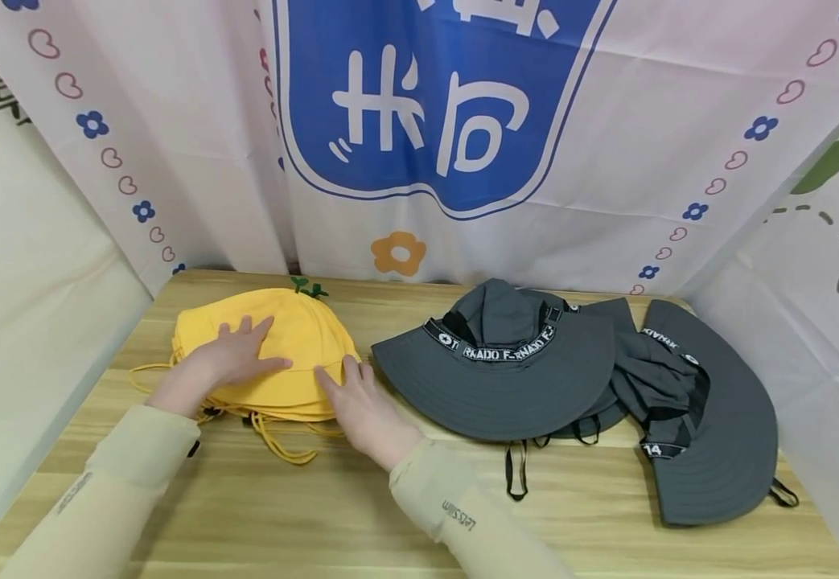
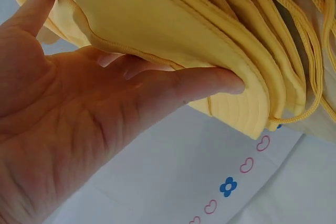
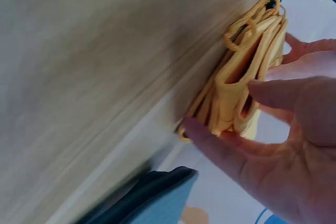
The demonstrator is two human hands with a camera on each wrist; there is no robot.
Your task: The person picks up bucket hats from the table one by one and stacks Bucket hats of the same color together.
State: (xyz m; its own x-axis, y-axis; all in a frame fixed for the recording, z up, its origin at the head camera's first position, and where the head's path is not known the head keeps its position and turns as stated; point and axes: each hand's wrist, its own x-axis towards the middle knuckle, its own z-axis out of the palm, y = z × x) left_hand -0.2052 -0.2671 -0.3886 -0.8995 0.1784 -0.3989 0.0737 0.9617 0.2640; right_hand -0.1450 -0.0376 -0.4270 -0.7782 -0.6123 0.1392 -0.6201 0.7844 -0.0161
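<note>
A stack of yellow hats point(image 1: 296, 330) lies on the left of the table, with cords hanging out in front and a green sprout trim at the top. My left hand point(image 1: 234, 354) rests on the stack with its fingers spread. Its thumb lies along the upper hat in the left wrist view, where several layered edges point(image 2: 262, 93) show. At the stack's right end, my right hand point(image 1: 368, 406) touches the hats with fingers apart. The right wrist view shows its thumb and fingertips against the folded edges of the yellow hats point(image 3: 226, 98).
Dark grey wide-brimmed hats point(image 1: 535, 386) with lettered bands lie overlapping right of the yellow stack. Another grey hat point(image 1: 730, 450) sits at the far right, its strap loop near the table's edge. A printed white curtain point(image 1: 339, 233) hangs behind the wooden table point(image 1: 281, 515).
</note>
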